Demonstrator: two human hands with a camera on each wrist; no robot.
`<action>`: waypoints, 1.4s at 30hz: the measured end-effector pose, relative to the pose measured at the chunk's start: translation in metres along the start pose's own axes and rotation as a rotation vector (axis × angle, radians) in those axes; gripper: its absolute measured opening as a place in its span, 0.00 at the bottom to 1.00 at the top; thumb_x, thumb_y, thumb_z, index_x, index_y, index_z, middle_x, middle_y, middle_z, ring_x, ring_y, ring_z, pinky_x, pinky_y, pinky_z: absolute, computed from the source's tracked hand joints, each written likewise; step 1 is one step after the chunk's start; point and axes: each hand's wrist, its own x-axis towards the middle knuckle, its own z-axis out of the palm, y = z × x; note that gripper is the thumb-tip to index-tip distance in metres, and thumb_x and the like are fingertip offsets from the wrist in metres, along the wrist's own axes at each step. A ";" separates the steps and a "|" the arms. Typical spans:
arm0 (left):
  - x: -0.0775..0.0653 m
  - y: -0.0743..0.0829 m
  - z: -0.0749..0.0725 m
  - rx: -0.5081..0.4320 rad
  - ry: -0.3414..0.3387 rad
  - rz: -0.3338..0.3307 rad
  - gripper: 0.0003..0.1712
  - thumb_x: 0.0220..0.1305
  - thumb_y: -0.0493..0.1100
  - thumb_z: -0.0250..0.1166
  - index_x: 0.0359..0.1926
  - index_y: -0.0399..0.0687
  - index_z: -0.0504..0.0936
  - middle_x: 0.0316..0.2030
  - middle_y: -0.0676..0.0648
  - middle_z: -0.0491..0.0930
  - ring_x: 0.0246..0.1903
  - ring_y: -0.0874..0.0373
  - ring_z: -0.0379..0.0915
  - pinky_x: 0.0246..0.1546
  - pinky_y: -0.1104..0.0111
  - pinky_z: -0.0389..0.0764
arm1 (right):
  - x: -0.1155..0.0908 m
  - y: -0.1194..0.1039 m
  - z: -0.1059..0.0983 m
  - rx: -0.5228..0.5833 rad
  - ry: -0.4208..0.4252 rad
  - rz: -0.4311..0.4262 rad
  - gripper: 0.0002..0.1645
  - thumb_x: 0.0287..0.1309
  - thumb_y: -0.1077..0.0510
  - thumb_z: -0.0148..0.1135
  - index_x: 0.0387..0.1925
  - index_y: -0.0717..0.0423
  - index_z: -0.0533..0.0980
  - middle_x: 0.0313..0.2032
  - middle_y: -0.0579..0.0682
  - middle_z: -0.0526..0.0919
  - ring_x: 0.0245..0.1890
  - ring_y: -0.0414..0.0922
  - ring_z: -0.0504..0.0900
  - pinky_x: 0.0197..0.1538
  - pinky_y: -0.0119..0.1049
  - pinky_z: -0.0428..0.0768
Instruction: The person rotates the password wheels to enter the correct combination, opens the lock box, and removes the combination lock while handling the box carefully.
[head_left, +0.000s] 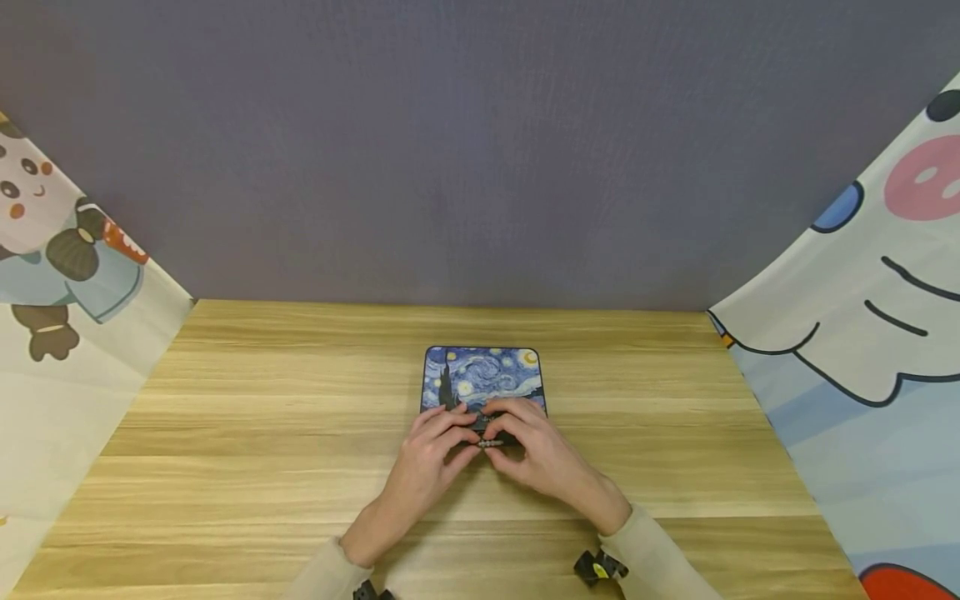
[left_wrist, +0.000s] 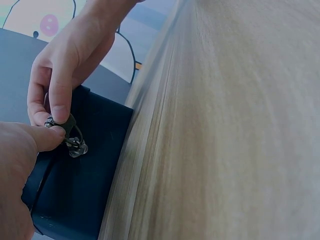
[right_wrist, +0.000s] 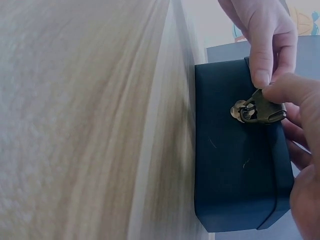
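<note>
A dark blue box (right_wrist: 230,165) has a Starry Night picture on its lid (head_left: 483,375). On its front face a bronze-coloured padlock (right_wrist: 269,111) hangs by its shackle from a small metal catch (right_wrist: 235,110). My left hand (head_left: 429,454) pinches one side of the padlock, with its thumb on the body. From the opposite side my right hand (head_left: 543,450) grips it too, thumb laid over the body and fingers curled behind. In the head view the hands nearly meet at the box's near edge, covering part of the lid.
The box stands on a wood-grain table (head_left: 285,433). Behind rises a grey fabric partition (head_left: 450,167). Printed cartoon curtains flank the table, one on the left (head_left: 82,350) and one on the right (head_left: 847,333). A black wrist device (head_left: 600,568) sits at the right sleeve.
</note>
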 end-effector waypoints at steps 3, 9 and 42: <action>0.000 0.000 0.000 0.000 -0.001 -0.002 0.13 0.46 0.39 0.84 0.33 0.47 0.88 0.46 0.46 0.89 0.53 0.48 0.85 0.60 0.49 0.79 | 0.000 0.000 0.000 -0.002 0.000 -0.004 0.14 0.54 0.59 0.78 0.38 0.48 0.79 0.58 0.50 0.81 0.60 0.50 0.79 0.62 0.51 0.78; 0.000 0.000 0.000 -0.005 -0.001 -0.002 0.13 0.46 0.39 0.84 0.33 0.47 0.88 0.46 0.46 0.89 0.53 0.48 0.85 0.60 0.49 0.79 | -0.001 0.001 0.000 0.007 0.000 -0.004 0.13 0.55 0.59 0.78 0.38 0.48 0.79 0.57 0.49 0.81 0.60 0.50 0.78 0.63 0.51 0.77; 0.000 0.000 0.000 -0.023 0.002 -0.010 0.13 0.46 0.38 0.83 0.33 0.46 0.88 0.46 0.46 0.89 0.53 0.48 0.85 0.61 0.49 0.79 | -0.001 0.003 0.001 -0.005 0.002 -0.017 0.13 0.55 0.59 0.77 0.39 0.49 0.80 0.58 0.50 0.81 0.61 0.50 0.78 0.62 0.51 0.77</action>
